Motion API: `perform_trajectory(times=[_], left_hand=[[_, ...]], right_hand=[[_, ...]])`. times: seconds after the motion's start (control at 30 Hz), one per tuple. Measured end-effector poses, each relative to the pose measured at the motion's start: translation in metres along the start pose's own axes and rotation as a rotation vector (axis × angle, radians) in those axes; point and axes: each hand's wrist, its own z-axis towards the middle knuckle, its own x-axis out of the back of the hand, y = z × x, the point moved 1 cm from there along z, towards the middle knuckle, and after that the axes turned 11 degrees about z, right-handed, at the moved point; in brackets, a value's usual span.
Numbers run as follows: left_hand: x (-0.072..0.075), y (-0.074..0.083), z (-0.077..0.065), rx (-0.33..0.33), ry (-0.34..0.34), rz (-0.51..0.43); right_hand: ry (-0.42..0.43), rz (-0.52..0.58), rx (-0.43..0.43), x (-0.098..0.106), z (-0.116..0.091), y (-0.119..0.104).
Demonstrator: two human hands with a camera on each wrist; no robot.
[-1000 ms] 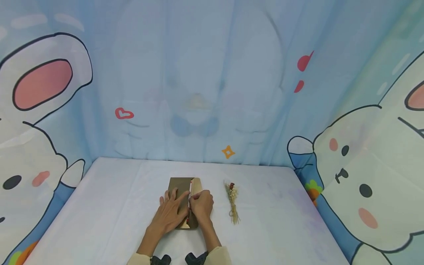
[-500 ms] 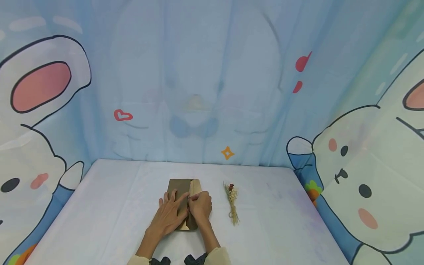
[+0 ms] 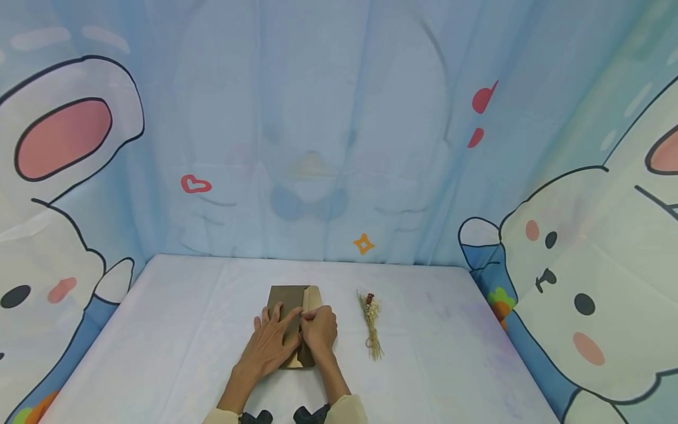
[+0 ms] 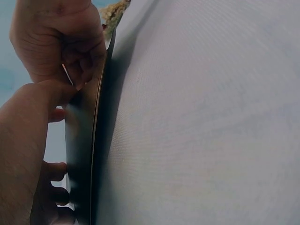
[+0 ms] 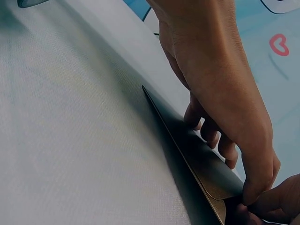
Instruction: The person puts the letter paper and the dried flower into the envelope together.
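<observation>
A flat brown envelope [image 3: 288,294], with a lighter tan flap [image 3: 311,298] along its right side, lies on the white table. My left hand [image 3: 270,344] rests spread across it, fingers straight and pressing it down. In the left wrist view the envelope [image 4: 82,140] is seen almost edge-on. My right hand [image 3: 320,330] has its fingers curled, with thumb and forefinger pinching at the flap's edge beside my left fingertips. The right wrist view has both hands meeting over the envelope [image 5: 197,161] at lower right; the pinched spot is mostly hidden.
A small bunch of dried flowers [image 3: 372,324] tied with twine lies right of the envelope on the white-covered table [image 3: 434,353]. A blue curtain [image 3: 318,118] with cartoon rabbits hangs behind and at both sides.
My right hand has shifted slightly left along the envelope, covering a whitish strip with red that showed at the flap's edge. My left hand stays in place.
</observation>
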Motion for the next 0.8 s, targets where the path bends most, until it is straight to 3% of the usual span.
perform_trajectory(times=[0.1,0.2,0.5,0.8], left_hand=[[0.0,0.0,0.001,-0.007,0.007,0.001],[0.001,0.0,0.001,-0.012,0.009,-0.001],[0.0,0.0,0.0,-0.015,0.007,0.01],[0.0,0.0,0.0,-0.012,0.006,-0.002]], right_hand=[[-0.015,0.027,-0.029,0.01,-0.007,-0.019],[-0.026,0.017,-0.048,0.013,-0.009,-0.025],[-0.029,0.003,-0.085,0.012,-0.008,-0.022],[-0.048,0.026,-0.058,0.016,-0.01,-0.025]])
